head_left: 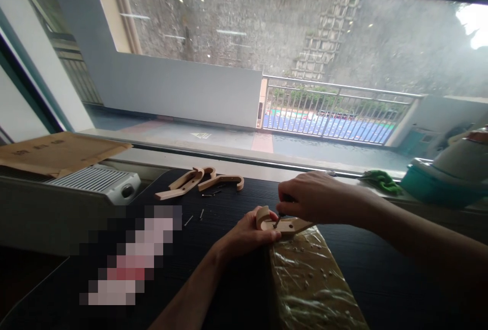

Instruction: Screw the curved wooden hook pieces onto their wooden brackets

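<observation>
My left hand (259, 231) is closed around the curled end of a pale wooden hook (284, 226), thumb and fingers on either side. The hook lies on the far end of a box-like block wrapped in shiny tape (308, 274), dotted with small holes. My right hand (305, 195) is wrapped round the dark handle of a screwdriver (279, 216), mostly hidden in the fist. Its shaft slants down to a screw on the hook, near the curl. A dark round hole shows farther along the hook.
More wooden hooks (223, 182) lie on the black table (229, 208) near the window, with loose screws (188, 220) beside them. A brown envelope (57, 152) tops a white appliance (114, 182) at left. A green cloth (381, 181) and teal tub (423, 180) stand at right.
</observation>
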A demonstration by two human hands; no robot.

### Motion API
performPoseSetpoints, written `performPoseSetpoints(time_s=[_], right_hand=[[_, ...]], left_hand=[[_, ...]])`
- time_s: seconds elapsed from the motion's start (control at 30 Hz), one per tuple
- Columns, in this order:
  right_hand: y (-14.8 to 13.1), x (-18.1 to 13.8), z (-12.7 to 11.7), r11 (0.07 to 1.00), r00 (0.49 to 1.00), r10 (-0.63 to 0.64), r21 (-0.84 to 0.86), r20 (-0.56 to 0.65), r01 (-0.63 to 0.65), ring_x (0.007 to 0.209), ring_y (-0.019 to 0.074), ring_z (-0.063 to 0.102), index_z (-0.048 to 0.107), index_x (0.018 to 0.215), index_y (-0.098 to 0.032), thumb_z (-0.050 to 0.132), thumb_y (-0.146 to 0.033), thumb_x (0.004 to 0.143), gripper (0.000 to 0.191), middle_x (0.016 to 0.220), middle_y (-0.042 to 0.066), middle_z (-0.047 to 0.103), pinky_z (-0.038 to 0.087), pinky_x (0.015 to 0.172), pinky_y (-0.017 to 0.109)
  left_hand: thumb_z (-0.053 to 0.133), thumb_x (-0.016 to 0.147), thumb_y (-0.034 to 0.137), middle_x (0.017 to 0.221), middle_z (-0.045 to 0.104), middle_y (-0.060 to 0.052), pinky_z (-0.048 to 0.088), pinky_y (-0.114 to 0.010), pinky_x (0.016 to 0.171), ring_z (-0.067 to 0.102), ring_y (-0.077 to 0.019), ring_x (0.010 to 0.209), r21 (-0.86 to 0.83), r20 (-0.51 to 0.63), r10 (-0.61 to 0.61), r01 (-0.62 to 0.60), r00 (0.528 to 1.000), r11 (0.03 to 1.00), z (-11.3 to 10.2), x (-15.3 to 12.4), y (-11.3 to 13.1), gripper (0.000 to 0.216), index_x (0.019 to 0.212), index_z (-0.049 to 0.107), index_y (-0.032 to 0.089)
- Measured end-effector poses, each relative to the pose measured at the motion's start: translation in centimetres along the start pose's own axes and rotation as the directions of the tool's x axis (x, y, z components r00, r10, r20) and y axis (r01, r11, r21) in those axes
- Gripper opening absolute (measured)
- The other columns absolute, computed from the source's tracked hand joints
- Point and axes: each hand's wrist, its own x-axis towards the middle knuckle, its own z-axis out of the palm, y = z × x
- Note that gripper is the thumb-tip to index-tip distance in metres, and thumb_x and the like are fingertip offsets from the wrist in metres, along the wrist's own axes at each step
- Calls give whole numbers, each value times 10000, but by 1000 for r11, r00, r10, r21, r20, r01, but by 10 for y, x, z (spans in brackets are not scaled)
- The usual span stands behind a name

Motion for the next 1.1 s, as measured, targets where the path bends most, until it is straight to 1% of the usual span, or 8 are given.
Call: performPoseSetpoints(time_s=[0.13,0.3,0.43,0.57,0.7,0.8,0.93,1.1], right_hand=[[-1,-4,-11,995,995,-99,21,3,99,615,116,503,643,838,-242,460,-290,826,189,732,-13,638,281,535,248],[0,2,-9,978,982,-186,102,46,181,679,115,531,633,826,-218,410,-231,859,227,776,1,646,307,572,243],[7,7,3,983,991,-131,130,-11,131,632,106,506,620,792,-200,395,-268,884,252,730,4,631,293,559,245],[12,9,14,991,998,9,133,-61,-1,585,104,488,626,796,-190,393,-337,890,292,677,10,615,272,527,247],[12,4,12,990,996,80,119,-40,-74,587,117,496,647,803,-186,387,-389,885,340,687,27,620,266,514,255],[11,-4,3,995,1000,-2,101,6,1,611,126,505,659,835,-226,438,-391,854,277,712,9,632,277,533,258],[10,-9,-8,987,992,-126,102,32,122,653,122,517,654,859,-250,447,-288,839,212,768,-5,642,305,572,260],[7,-3,-6,976,984,-168,148,60,157,676,117,525,627,828,-227,405,-257,864,227,766,-8,638,318,587,252]], left_hand=[[698,668,304,866,574,-15,409,-262,704,532,-160,794,-8,7,3,-3,1000,1000,0,-1,1,359,977,579,166],[685,675,288,835,564,-11,404,-254,674,512,-146,758,-41,25,-13,14,1000,999,1,-1,3,338,969,581,157],[694,673,309,831,553,0,400,-245,671,506,-136,750,-20,9,-22,22,1000,1000,1,0,0,350,971,578,169],[704,666,339,904,567,-11,404,-254,710,524,-149,799,27,-5,-18,19,1000,999,0,1,-5,369,978,585,183],[695,673,332,892,567,-7,405,-254,710,528,-149,795,13,-1,-15,15,1000,1000,0,1,-5,375,996,578,183],[690,678,315,844,552,8,401,-246,700,510,-134,759,13,1,-2,2,1000,1000,1,0,-2,341,972,582,182],[693,673,296,842,551,7,402,-246,697,506,-130,745,-37,13,-1,2,1000,999,1,0,-1,348,972,563,177],[690,674,300,839,542,3,395,-239,669,499,-135,747,-25,16,-7,7,1000,1000,1,0,-1,343,970,567,177]])
